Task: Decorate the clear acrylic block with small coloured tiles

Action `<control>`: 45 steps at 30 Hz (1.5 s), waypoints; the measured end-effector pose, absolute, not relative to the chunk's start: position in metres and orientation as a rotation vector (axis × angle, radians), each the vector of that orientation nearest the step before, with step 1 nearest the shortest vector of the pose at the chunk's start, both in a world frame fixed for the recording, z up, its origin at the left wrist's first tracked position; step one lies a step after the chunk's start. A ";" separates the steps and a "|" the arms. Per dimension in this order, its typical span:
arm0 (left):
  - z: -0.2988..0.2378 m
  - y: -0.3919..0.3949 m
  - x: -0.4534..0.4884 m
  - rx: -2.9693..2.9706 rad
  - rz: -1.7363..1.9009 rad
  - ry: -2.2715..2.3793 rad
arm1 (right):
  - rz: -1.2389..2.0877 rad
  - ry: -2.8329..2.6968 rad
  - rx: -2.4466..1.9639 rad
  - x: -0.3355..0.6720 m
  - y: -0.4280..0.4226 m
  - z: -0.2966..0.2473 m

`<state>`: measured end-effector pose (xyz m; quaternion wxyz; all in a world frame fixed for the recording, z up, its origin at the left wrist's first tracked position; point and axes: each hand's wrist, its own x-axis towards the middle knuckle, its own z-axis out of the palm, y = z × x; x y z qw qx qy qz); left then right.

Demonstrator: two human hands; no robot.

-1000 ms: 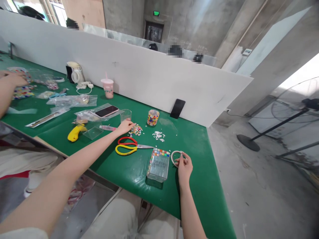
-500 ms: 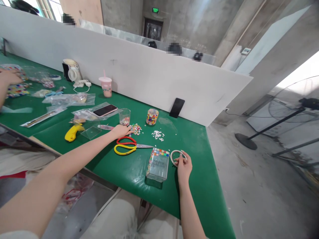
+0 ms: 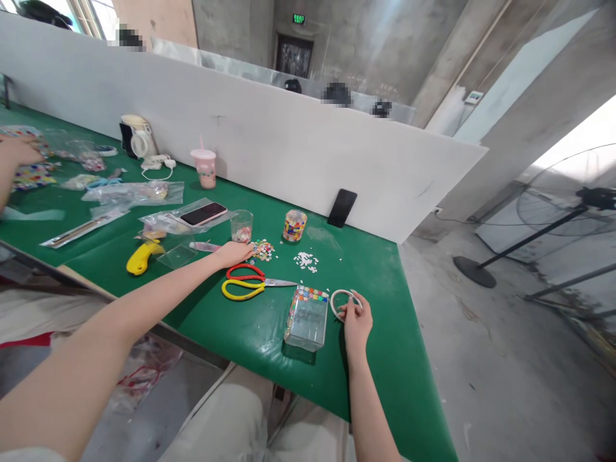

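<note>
My left hand (image 3: 235,254) reaches forward, fingers stretched out at the left edge of a pile of small coloured mosaic tiles (image 3: 263,250). A clear cup (image 3: 241,227) with more tiles in it stands just behind that hand. My right hand (image 3: 357,316) grips a thin white ring (image 3: 333,305) by its right side. Beside the ring is a clear plastic box (image 3: 308,326), with coloured tiles along its top and left edges. Scissors (image 3: 245,287) with one red and one yellow handle lie between my hands, blades toward the box.
White tile pieces (image 3: 306,260) lie scattered near a round tile-covered jar (image 3: 294,226). A black phone (image 3: 342,208) leans on the white partition (image 3: 269,147). Left are a yellow tool (image 3: 141,258), a pink-edged phone (image 3: 204,214) and a pink cup (image 3: 206,169). Another person's hand (image 3: 19,151) works far left.
Both hands stay almost where they were, the left at the tile pile and the right on the white ring. The view has shifted very slightly.
</note>
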<state>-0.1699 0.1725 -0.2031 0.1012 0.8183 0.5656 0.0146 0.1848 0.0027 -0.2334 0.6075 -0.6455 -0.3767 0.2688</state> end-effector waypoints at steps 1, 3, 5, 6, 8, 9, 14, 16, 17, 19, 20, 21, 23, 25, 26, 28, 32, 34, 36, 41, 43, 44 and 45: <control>-0.201 0.172 -0.169 2.381 0.082 1.670 | 0.605 -0.894 -1.508 0.185 0.003 -0.233; -0.195 0.170 -0.167 2.290 0.185 1.677 | 0.561 -0.952 -1.548 0.185 0.002 -0.232; -0.185 0.167 -0.164 2.180 0.333 1.689 | 0.512 -1.046 -1.594 0.186 -0.002 -0.230; -0.180 0.164 -0.162 2.115 0.419 1.691 | 0.491 -1.111 -1.614 0.187 -0.005 -0.228; -0.170 0.155 -0.157 1.965 0.595 1.673 | 0.461 -1.264 -1.639 0.190 -0.012 -0.226; -0.165 0.150 -0.154 1.880 0.671 1.649 | 0.450 -1.340 -1.645 0.192 -0.016 -0.225; -0.148 0.114 -0.141 1.434 0.818 1.389 | 0.406 -1.573 -1.719 0.196 -0.026 -0.225; -0.141 0.100 -0.137 1.280 0.804 1.263 | 0.418 -1.613 -1.755 0.197 -0.024 -0.226; -0.137 0.093 -0.135 1.214 0.804 1.207 | 0.433 -1.624 -1.769 0.198 -0.023 -0.226; -0.129 0.078 -0.130 1.102 0.813 1.114 | 0.478 -1.626 -1.782 0.201 -0.022 -0.223; -0.126 0.070 -0.127 1.056 0.824 1.077 | 0.507 -1.618 -1.779 0.204 -0.022 -0.219; -0.123 0.062 -0.124 1.016 0.840 1.046 | 0.539 -1.606 -1.767 0.206 -0.024 -0.213; -0.118 0.045 -0.116 0.955 0.877 0.998 | 0.615 -1.577 -1.714 0.211 -0.033 -0.197; -0.116 0.027 -0.107 0.923 0.880 0.953 | 0.697 -1.553 -1.624 0.212 -0.048 -0.175; -0.114 0.018 -0.103 0.916 0.864 0.927 | 0.732 -1.541 -1.576 0.210 -0.057 -0.164; -0.109 0.001 -0.093 0.919 0.796 0.870 | 0.789 -1.532 -1.490 0.203 -0.076 -0.142; -0.087 -0.028 -0.072 0.973 0.677 0.774 | 0.955 -1.580 -1.249 0.177 -0.110 -0.111; -0.073 -0.040 -0.063 1.050 0.678 0.728 | 0.980 -1.621 -1.148 0.164 -0.119 -0.101; -0.060 -0.050 -0.057 1.137 0.704 0.684 | 0.946 -1.673 -1.091 0.156 -0.122 -0.093; -0.042 -0.068 -0.051 1.252 0.779 0.662 | 0.813 -1.791 -1.042 0.149 -0.124 -0.078; -0.040 -0.073 -0.051 1.302 0.790 0.670 | 0.780 -1.783 -1.028 0.149 -0.125 -0.075; -0.040 -0.075 -0.051 1.336 0.805 0.674 | 0.771 -1.769 -1.030 0.149 -0.126 -0.075; -0.040 -0.078 -0.051 1.372 0.824 0.673 | 0.771 -1.750 -1.036 0.149 -0.126 -0.075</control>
